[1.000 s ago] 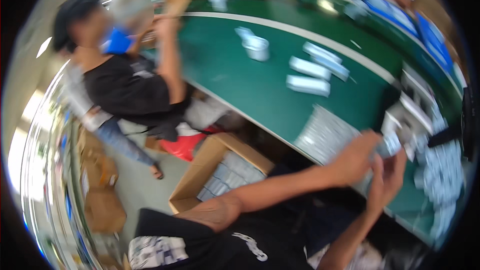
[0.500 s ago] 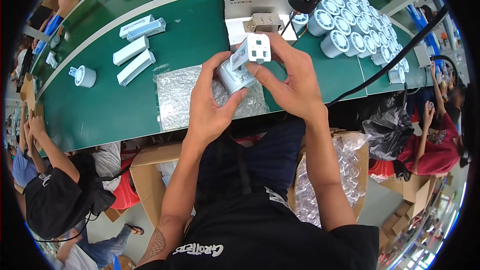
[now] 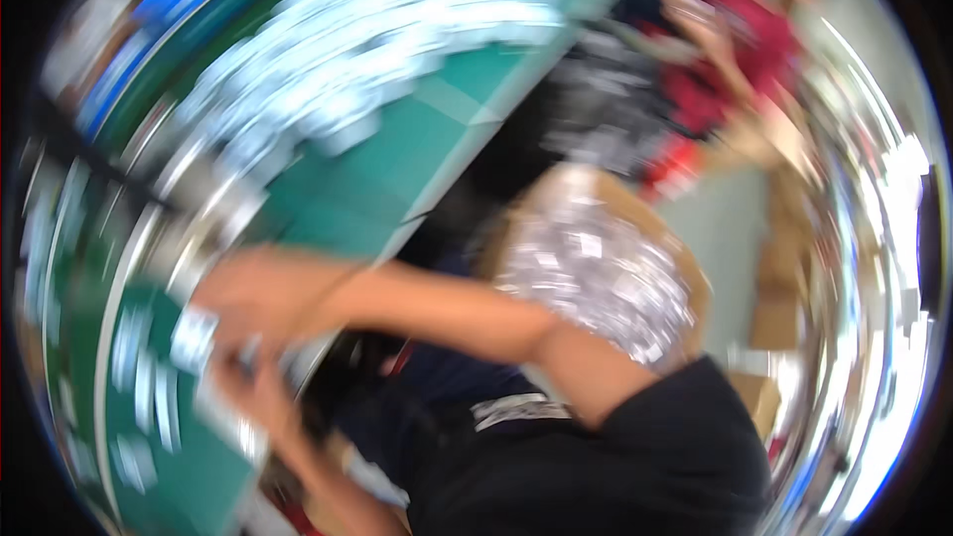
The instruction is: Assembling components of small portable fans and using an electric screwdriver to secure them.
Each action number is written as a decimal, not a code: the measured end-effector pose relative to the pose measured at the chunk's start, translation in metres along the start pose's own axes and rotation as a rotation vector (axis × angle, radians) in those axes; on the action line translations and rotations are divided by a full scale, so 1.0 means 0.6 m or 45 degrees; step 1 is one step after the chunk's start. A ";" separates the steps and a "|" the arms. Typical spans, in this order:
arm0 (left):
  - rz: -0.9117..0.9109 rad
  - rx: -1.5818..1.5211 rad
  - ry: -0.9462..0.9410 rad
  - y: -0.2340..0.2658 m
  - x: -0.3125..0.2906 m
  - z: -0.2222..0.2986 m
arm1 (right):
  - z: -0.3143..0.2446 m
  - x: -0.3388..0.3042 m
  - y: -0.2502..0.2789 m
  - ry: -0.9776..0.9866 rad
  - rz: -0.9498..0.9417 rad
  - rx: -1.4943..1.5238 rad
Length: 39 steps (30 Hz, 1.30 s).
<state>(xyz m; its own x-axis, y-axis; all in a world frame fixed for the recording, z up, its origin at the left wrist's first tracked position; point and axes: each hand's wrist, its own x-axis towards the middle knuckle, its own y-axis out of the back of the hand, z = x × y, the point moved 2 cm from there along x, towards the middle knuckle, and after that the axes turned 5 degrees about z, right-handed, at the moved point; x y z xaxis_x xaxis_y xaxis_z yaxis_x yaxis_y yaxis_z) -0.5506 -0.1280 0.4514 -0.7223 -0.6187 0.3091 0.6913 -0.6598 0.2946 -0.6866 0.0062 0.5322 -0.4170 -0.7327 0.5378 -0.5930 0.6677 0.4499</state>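
Though everything is blurred, a pale blue part point(image 3: 194, 338) is seen gripped by the fingers of the right hand point(image 3: 263, 296), over the green surface point(image 3: 342, 203); whether the left hand's point(image 3: 253, 389) fingers, just beside, are closed cannot be told.

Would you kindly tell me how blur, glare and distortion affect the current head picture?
Head view: motion blur smears the hands, the pale part at them and the massed parts; same view: bright glints dot the plastic and glare whitens the right rim; same view: the white strip bows near the left rim.
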 end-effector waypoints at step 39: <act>-0.642 -0.369 -0.488 -0.137 0.034 0.076 | -0.047 -0.022 -0.151 -0.578 0.457 -1.900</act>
<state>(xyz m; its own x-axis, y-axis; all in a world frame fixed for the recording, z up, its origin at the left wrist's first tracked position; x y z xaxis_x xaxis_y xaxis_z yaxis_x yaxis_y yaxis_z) -0.6211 -0.0665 0.4749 -0.8581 -0.0481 0.5112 0.2015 -0.9473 0.2491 -0.6081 -0.0408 0.5044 -0.7024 -0.3114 0.6401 0.6353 0.1313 0.7610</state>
